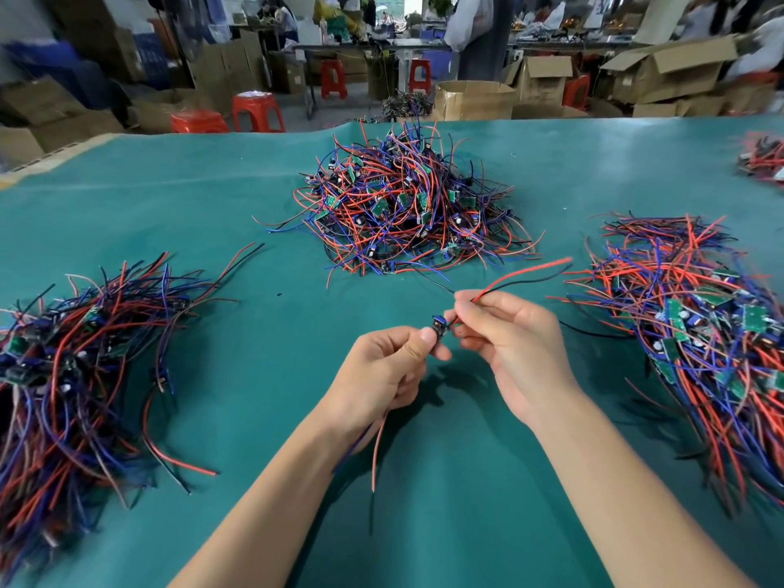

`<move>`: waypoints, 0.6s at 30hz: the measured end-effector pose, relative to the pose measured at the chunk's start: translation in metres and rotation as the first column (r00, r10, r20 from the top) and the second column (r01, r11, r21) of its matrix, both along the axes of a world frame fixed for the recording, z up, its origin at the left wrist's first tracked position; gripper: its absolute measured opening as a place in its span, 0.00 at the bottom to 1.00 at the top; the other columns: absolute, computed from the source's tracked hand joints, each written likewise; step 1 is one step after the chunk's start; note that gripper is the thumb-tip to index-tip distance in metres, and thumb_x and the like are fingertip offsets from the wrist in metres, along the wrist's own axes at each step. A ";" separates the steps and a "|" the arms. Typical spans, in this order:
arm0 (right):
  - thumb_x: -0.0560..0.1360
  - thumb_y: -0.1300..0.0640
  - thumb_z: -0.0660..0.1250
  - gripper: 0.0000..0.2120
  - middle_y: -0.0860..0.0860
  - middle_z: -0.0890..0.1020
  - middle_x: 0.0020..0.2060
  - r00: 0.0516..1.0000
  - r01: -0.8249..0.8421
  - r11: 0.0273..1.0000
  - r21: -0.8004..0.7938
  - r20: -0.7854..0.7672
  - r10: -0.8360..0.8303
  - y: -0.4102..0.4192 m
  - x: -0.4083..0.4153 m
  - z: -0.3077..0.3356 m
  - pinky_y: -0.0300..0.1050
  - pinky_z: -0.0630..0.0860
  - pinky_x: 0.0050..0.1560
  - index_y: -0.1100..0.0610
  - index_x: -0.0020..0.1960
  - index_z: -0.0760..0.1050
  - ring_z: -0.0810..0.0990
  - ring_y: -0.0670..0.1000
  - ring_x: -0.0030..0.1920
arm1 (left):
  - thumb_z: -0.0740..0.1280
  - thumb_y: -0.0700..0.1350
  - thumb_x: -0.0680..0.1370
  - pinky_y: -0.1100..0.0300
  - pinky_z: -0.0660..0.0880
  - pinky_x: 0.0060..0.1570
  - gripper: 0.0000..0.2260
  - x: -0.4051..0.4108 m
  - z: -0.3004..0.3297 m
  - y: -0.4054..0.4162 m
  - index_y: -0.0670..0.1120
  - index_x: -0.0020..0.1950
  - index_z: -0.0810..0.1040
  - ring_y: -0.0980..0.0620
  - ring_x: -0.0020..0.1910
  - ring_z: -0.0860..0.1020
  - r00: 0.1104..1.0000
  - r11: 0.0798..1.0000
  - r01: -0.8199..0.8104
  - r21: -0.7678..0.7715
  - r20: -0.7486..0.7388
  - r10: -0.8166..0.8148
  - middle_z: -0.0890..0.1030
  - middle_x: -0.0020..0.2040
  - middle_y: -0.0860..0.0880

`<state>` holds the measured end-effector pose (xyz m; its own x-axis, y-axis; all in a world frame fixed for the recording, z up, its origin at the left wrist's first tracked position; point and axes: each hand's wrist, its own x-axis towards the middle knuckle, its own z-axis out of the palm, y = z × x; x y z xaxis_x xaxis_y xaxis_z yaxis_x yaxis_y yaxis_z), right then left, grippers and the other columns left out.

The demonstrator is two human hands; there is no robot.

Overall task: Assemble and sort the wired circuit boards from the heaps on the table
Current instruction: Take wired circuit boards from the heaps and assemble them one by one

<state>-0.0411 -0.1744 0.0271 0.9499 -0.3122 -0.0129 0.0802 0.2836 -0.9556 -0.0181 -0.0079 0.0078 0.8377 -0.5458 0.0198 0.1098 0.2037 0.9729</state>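
Over the green table both hands meet on one small wired circuit board. My left hand pinches the board between thumb and fingers, and red and blue wires hang down from its palm. My right hand pinches the board's red and black wires, which stretch up and to the right. A tangled heap of wired boards lies at the table's middle back. A bundled heap lies at the left and another heap at the right.
A further small heap shows at the far right edge. Beyond the table stand red stools, cardboard boxes and people at other work tables. The table's back edge runs across the frame behind the middle heap.
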 end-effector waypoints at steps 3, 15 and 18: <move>0.76 0.64 0.73 0.00 0.57 0.87 0.39 0.995 0.102 0.992 -0.074 0.001 -0.102 -0.006 0.001 0.000 0.38 0.78 0.37 0.61 0.47 0.82 0.82 0.48 0.35 | 0.66 0.52 0.78 0.64 0.52 0.24 0.12 -0.001 0.001 -0.001 0.46 0.42 0.83 0.53 0.27 0.52 1.000 0.999 0.013 0.045 0.021 -0.014 0.58 0.29 0.51; 0.78 0.66 0.70 0.07 0.54 0.86 0.32 0.908 0.419 0.905 0.067 -0.016 -0.419 -0.046 0.006 0.002 0.35 0.76 0.33 0.60 0.42 0.79 0.80 0.46 0.29 | 0.67 0.51 0.80 0.64 0.54 0.25 0.13 -0.003 0.000 -0.002 0.45 0.41 0.81 0.53 0.26 0.53 0.994 0.992 0.059 0.108 0.084 -0.068 0.58 0.27 0.53; 0.80 0.66 0.68 0.03 0.54 0.85 0.32 0.796 0.586 0.741 0.329 -0.062 -0.602 -0.064 0.006 0.003 0.39 0.80 0.41 0.65 0.52 0.78 0.83 0.47 0.31 | 0.67 0.50 0.79 0.64 0.56 0.24 0.12 -0.002 -0.001 -0.002 0.45 0.42 0.82 0.53 0.25 0.55 0.998 0.997 0.024 0.078 0.057 -0.029 0.61 0.27 0.51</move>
